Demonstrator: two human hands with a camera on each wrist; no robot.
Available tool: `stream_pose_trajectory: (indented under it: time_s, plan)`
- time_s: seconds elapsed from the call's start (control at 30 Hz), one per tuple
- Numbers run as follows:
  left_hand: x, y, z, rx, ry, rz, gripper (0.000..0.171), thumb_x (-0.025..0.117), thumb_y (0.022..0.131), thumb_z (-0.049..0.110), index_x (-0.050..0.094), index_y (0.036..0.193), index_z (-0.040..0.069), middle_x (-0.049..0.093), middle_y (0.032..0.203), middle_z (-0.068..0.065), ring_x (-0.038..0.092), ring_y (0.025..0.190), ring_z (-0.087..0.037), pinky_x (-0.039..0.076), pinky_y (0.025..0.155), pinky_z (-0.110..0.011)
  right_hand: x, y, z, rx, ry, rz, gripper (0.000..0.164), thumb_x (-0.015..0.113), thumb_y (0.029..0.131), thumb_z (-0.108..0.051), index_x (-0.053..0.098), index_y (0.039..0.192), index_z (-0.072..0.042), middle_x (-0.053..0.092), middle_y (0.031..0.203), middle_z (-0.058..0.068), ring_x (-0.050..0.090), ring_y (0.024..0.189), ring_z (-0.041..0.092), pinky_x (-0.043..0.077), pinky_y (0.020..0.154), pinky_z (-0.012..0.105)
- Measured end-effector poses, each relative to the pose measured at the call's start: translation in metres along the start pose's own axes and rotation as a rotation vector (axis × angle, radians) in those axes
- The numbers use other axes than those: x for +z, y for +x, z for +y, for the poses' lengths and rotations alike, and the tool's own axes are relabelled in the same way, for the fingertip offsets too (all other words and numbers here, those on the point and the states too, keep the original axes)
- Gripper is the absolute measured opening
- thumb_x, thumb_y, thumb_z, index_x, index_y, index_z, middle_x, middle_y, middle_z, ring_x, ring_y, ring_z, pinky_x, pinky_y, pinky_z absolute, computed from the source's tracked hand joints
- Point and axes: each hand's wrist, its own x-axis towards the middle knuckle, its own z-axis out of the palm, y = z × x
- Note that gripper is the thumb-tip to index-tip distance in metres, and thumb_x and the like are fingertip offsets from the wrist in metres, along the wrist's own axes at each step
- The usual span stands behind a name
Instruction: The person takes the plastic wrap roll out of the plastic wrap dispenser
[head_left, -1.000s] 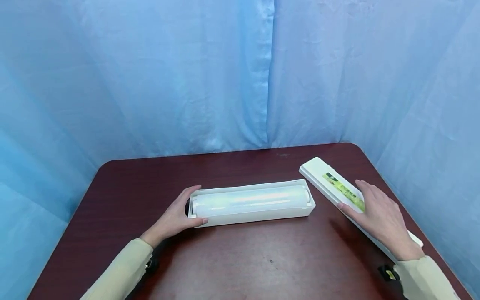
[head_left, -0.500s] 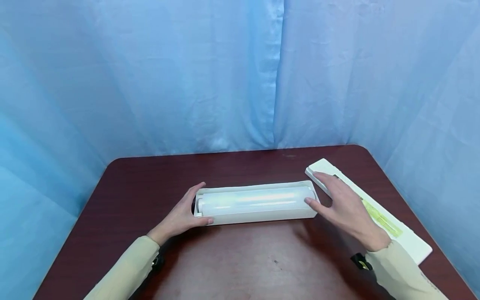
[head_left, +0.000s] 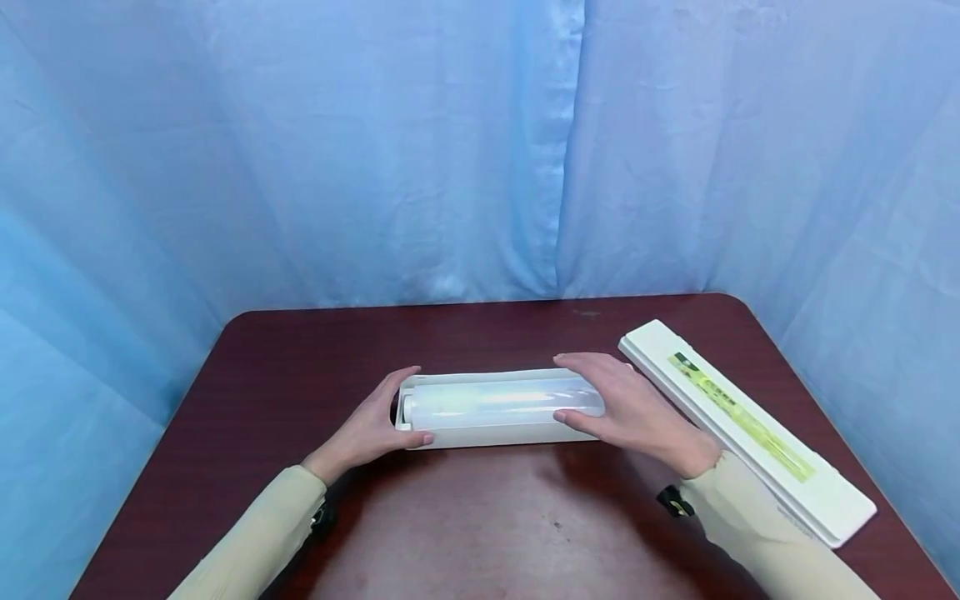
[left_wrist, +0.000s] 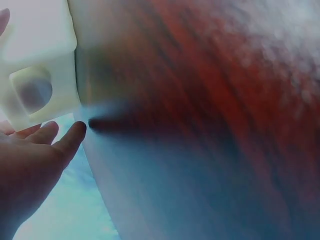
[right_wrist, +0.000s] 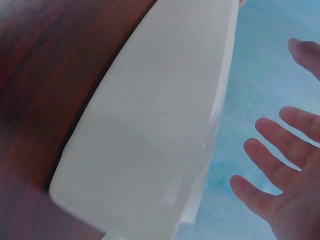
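A long white box (head_left: 480, 437) stands on the table with a roll of cling film (head_left: 487, 402) lying in it. My left hand (head_left: 367, 429) grips the box's left end, thumb along the front wall and fingers behind. The left wrist view shows the end wall (left_wrist: 62, 92) with a round hole, and the left hand (left_wrist: 30, 165) against it. Over the right part of the box my right hand (head_left: 637, 412) hovers with thumb and fingers spread, covering the box's right end. In the right wrist view the right hand (right_wrist: 295, 185) is apart from the box wall (right_wrist: 145, 110).
A white lid (head_left: 750, 433) with a green-yellow label lies slantwise on the table's right side, beside the right forearm. Dark red-brown table (head_left: 480, 533) surrounds the box. Light blue curtains (head_left: 420, 150) hang behind the table and at both sides.
My right hand has moved left from above the lid to above the right part of the box. The left hand stays at the box's left end. The view has shifted slightly.
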Motion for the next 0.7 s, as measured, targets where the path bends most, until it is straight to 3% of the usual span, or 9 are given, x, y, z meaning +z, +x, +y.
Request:
stream_pose_trajectory:
  time_s: [0.37, 0.7]
  plan:
    - [0.001, 0.002, -0.001, -0.011, 0.003, -0.002, 0.103, 0.091, 0.077, 0.039, 0.035, 0.160, 0.013, 0.040, 0.158, -0.013, 0.046, 0.137, -0.031, 0.038, 0.111, -0.054, 0.010, 0.028, -0.006, -0.083, 0.036, -0.131, 0.061, 0.078, 0.091, -0.044, 0.063, 0.141, -0.012, 0.063, 0.136, -0.002, 0.058, 0.126, 0.018, 0.048, 0.104, 0.042]
    - [0.000, 0.002, -0.001, -0.019, -0.004, -0.006, 0.104, 0.091, 0.077, 0.039, 0.034, 0.161, 0.013, 0.039, 0.159, -0.013, 0.046, 0.137, -0.031, 0.038, 0.111, -0.055, 0.018, 0.045, -0.006, -0.075, 0.033, -0.207, 0.056, 0.078, 0.092, -0.045, 0.066, 0.136, -0.013, 0.065, 0.132, -0.002, 0.061, 0.122, 0.016, 0.049, 0.103, 0.039]
